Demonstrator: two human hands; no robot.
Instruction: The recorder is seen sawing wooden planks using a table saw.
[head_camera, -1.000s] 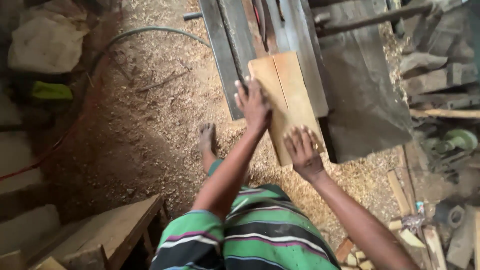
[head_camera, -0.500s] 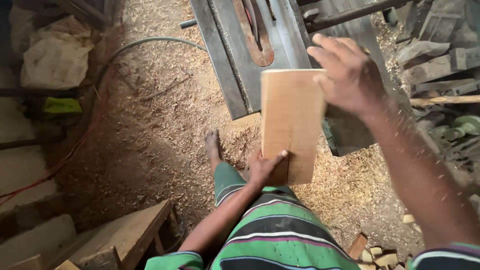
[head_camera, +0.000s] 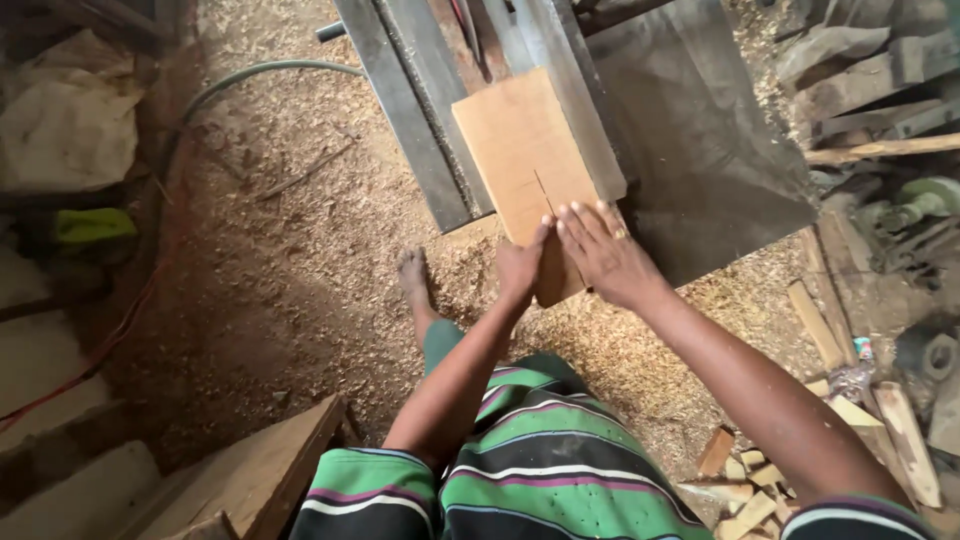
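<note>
A light-brown wooden board (head_camera: 522, 160) lies flat on a grey metal saw table (head_camera: 680, 150), with a short cut running into its near end. My left hand (head_camera: 522, 266) grips the board's near edge on the left of the cut. My right hand (head_camera: 603, 252) lies flat on the near edge to the right of the cut, fingers spread. A rust-coloured slot strip (head_camera: 462, 30) runs along the table beyond the board.
Sawdust covers the floor (head_camera: 290, 250). My bare foot (head_camera: 413, 275) stands beside the table. A green hose (head_camera: 250, 72) curves at upper left. Wood offcuts (head_camera: 760, 480) lie at lower right, a plank (head_camera: 250, 480) at lower left, timber pieces (head_camera: 860, 70) at upper right.
The board was lifted off the table half a second ago; it now lies flat on it again. Both hands have come together at its near edge.
</note>
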